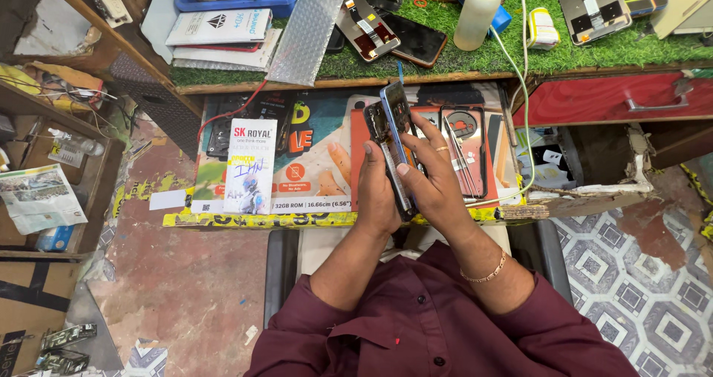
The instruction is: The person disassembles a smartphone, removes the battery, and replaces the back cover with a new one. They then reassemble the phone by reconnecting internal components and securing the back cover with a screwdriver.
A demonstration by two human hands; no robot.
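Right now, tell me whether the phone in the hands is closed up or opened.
Opened. The phone is held on edge between the left hand and right hand, and its two layers gape apart at the top.

- The person wears a maroon shirt (438,332) with small dark buttons down the front.
- Its sleeves end above the elbows, leaving the forearms bare.
- A thin gold-coloured chain bracelet (486,273) circles the right wrist.
- A plain gold-coloured ring (442,149) sits on a finger of the right hand (434,180).
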